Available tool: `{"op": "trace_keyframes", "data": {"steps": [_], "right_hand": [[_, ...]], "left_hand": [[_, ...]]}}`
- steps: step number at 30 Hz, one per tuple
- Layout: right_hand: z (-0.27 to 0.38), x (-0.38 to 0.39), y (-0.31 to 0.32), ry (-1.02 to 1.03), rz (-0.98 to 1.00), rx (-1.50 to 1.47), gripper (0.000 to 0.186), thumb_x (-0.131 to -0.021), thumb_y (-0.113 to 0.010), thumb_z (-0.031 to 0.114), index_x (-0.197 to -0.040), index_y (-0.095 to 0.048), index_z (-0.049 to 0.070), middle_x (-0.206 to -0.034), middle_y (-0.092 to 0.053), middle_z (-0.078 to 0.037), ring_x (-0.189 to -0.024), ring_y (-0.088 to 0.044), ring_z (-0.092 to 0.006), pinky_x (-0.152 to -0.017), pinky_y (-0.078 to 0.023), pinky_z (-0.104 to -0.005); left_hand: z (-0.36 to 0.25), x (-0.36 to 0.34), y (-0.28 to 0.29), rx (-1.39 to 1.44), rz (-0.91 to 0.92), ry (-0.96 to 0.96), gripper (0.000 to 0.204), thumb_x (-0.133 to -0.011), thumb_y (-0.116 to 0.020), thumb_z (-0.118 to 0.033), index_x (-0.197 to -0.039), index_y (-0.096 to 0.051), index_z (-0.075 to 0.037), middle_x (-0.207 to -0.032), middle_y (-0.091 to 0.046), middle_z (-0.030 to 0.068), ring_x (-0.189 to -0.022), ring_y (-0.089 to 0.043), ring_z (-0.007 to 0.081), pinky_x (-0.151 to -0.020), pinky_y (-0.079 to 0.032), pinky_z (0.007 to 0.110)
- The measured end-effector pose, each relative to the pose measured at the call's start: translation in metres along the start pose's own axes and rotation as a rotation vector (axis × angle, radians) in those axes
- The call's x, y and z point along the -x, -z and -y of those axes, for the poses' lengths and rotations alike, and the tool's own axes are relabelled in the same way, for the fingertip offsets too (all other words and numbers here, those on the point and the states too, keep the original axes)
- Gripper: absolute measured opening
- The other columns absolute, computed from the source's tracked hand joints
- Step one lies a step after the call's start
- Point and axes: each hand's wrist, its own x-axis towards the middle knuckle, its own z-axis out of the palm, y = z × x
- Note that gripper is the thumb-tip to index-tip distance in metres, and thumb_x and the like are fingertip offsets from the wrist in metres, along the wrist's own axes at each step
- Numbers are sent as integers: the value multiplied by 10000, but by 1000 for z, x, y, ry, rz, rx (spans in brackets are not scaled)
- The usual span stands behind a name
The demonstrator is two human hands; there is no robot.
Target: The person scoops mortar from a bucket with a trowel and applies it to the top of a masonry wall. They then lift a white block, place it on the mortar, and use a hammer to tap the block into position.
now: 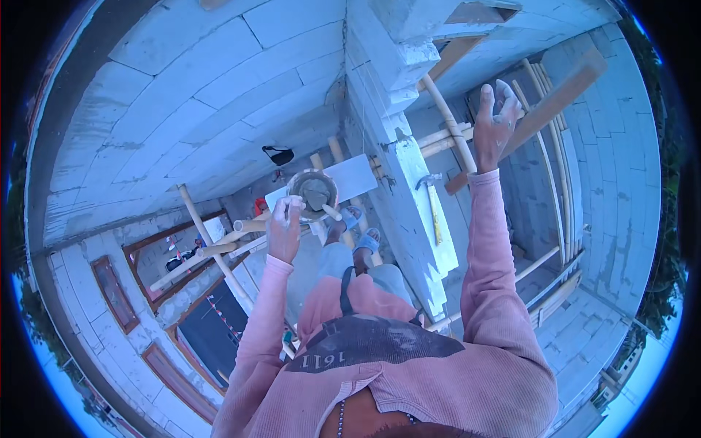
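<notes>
"Head view: where is the bucket [312, 173] set?"

"Apparently on the pale board [354, 175], rim seemingly grasped by the left grip [283, 226]; the right grip [496, 125] is released."

"And its weight?"

"Judged heavy, given the mortar [309, 184]; opposite rim edges are best held."

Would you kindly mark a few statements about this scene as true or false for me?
1. The bucket contains grey mortar. True.
2. The right hand grips the hammer. False: that hand looks empty, and the hammer lies on the block wall.
3. The left hand is at the bucket's left side. True.
4. The sleeves are green. False: they are pink.
</notes>
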Motion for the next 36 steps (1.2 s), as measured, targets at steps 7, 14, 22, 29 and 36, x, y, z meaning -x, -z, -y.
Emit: {"op": "trace_keyframes", "data": {"steps": [7, 14, 22, 29, 36], "right_hand": [[-276, 265, 92, -528, 712, 637, 524, -887, -662, 383, -1269, -597, 30, -1292, -575, -270, -1251, -495, -427, -1076, -380, -478], [-327, 322, 85, -766, 946, 567, 622, -833, -735, 397, -1311, -525, 60, -1253, -569, -288, -1236, -510, -439, -1054, -415, -489], [-331, 317, 53, -730, 995, 691, 705, -825, -745, 362, -1396, -451, 72, -1312, -542, -275, -1213, -536, -451, -1003, -467, -490], [-348, 317, 56, -531, 1021, 695, 645, -824, -742, 365, -1330, -473, 69, -1286, -547, -267, -1158, -572, -449, -965, -481, -503], [-366, 301, 73, -567, 1157, 633, 514, -855, -684, 274, -1265, -466, 54, -1272, -565, -288, -1071, -609, -469, -909, -508, -514]], "left_hand": [[-25, -286, -131, -200, 9, -386, 381, -977, -535, -336, -1152, -672, -28, -1067, -697, 152, -1010, -651, 241, -923, -474, 336], [-31, -408, -207, -605, 43, -353, 425, -930, -551, -394, -1175, -691, -77, -1147, -686, 199, -1111, -636, 349, -991, -471, 430], [-13, -437, -205, -404, 341, -142, 355, -874, -688, -338, -1047, -723, -30, -900, -717, 51, -811, -639, 144, -820, -508, 292], [-9, -445, -216, -81, 398, -158, 292, -889, -715, -233, -1030, -700, 22, -947, -710, 88, -880, -662, 170, -878, -530, 288], [16, -479, -234, -39, 530, -114, 351, -904, -690, -265, -1111, -683, 18, -1072, -704, 121, -1047, -648, 213, -994, -484, 316]]}}
